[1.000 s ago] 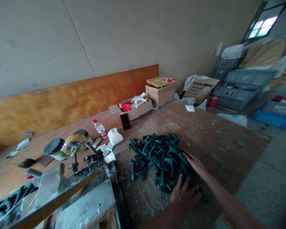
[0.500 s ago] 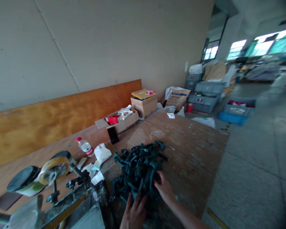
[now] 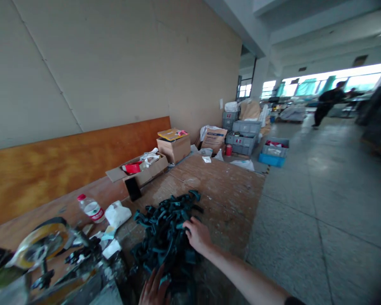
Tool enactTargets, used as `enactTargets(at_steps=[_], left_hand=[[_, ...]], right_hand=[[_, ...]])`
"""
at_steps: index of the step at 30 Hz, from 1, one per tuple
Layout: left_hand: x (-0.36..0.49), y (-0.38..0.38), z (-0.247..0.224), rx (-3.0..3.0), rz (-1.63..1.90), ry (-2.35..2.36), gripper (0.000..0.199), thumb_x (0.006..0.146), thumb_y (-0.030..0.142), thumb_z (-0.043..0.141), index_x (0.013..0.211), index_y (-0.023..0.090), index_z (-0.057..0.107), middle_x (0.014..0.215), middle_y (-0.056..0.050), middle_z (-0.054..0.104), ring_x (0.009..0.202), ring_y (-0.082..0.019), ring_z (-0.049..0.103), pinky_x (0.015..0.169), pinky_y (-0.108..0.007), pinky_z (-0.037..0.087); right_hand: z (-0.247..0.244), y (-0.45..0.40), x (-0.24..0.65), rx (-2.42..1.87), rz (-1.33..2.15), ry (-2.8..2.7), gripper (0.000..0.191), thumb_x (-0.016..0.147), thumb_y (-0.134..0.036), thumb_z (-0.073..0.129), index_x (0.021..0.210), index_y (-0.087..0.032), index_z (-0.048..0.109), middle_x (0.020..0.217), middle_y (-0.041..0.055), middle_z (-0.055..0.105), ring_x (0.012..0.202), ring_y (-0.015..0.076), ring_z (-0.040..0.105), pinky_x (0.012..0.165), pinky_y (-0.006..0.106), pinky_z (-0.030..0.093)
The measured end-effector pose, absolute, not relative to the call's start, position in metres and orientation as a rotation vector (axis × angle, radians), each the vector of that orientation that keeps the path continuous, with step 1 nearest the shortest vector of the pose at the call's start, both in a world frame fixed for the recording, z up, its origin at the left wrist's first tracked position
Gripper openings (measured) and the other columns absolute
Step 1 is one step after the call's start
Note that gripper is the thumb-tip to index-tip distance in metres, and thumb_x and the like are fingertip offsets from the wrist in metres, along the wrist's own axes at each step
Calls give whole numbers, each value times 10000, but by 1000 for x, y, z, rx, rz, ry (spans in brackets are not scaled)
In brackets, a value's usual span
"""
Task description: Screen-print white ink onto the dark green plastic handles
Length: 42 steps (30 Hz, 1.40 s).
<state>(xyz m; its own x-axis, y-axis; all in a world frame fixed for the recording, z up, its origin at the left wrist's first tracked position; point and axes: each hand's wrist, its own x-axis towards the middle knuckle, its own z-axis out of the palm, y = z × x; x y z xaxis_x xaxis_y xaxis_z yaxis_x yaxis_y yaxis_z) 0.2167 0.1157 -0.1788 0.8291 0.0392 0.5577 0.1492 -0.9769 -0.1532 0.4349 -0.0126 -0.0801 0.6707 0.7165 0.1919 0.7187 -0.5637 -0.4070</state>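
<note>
A heap of dark green-black curved parts, hard pieces whose exact kind I cannot make out, lies on the wooden table. At the heap's right side, my right hand has its fingers curled in and closed on one of these parts. My left hand rests at the near edge of the heap, fingers stretched and apart, touching the parts there. Its lower portion is cut off by the frame's bottom edge.
Left of the heap are a metal machine, a tape roll, a water bottle and white crumpled paper. Behind stand a black phone and cardboard boxes. Grey crates sit beyond; a person walks far off.
The view has swung right, so the scene sits further left, and the distant person now shows. My right hand has risen slightly along the heap's right side; my left hand stays at its near edge.
</note>
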Motion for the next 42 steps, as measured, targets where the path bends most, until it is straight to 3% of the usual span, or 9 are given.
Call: enactTargets(at_steps=[5,9,14,19,25,31,36,39,42], left_hand=[[166,89,-125,-2983,-870,-508,278,788,140,566,993,253,716,1295,-63,630,1167,-247,611,903,-379,572],[116,68,-81,-3141,-789,-851,230,826,134,559,974,233,704,1299,-78,622,1193,-248,589,948,-424,545],[27,64,-62,-3119,-870,-1274,197,871,147,535,943,244,690,1235,-52,660,1131,-219,620,946,-408,536],[-56,70,-64,-2901,-1062,-1714,183,895,211,518,938,237,693,1115,-65,707,1012,-198,669,885,-361,551],[-107,89,-57,-2705,-1362,-2122,232,894,314,506,961,212,703,1102,-90,704,1023,-214,658,887,-355,528],[-102,138,20,-2216,-2388,-2137,384,844,484,586,1093,195,628,642,38,592,612,-104,576,614,-208,472],[-81,176,80,-2145,-2777,-1886,499,879,594,444,595,186,488,445,60,405,397,-69,352,422,-196,319],[-81,167,79,-2177,-2713,-1966,513,880,581,437,565,181,500,447,38,445,420,-81,391,435,-203,324],[-100,136,52,-2257,-2590,-2247,515,874,586,441,753,142,672,557,3,573,515,-105,494,505,-212,380]], right_hand=[[-67,0,421,-2298,-78,-1295,303,924,-187,447,1040,-270,714,1028,64,611,923,188,618,814,282,486],[-66,20,382,-2026,-125,-1551,414,983,-288,363,1373,-271,501,1043,65,661,879,185,656,783,294,530],[-77,33,289,-1688,70,-1997,464,993,-251,338,1456,-264,360,1206,62,655,965,178,668,781,287,549],[-104,47,221,-1439,141,-2452,569,926,-125,376,1460,-320,346,1035,22,702,818,146,673,679,224,505],[-135,68,207,-1569,-87,-2722,684,847,-64,420,1420,-434,382,640,-33,577,523,118,552,471,201,296],[-117,66,199,-1619,-71,-2571,421,957,-337,466,1371,-412,474,887,48,648,801,195,618,688,297,458],[-102,73,160,-1310,49,-2545,541,960,-464,446,1458,-267,369,1462,104,427,1342,278,371,1096,511,281],[-110,67,152,-1146,343,-2584,490,959,-461,443,1372,-205,502,1391,107,510,1314,264,427,1125,524,254],[-108,57,181,-1292,563,-2357,362,947,-459,446,1163,-283,677,1132,38,692,1092,242,619,1011,461,440]])
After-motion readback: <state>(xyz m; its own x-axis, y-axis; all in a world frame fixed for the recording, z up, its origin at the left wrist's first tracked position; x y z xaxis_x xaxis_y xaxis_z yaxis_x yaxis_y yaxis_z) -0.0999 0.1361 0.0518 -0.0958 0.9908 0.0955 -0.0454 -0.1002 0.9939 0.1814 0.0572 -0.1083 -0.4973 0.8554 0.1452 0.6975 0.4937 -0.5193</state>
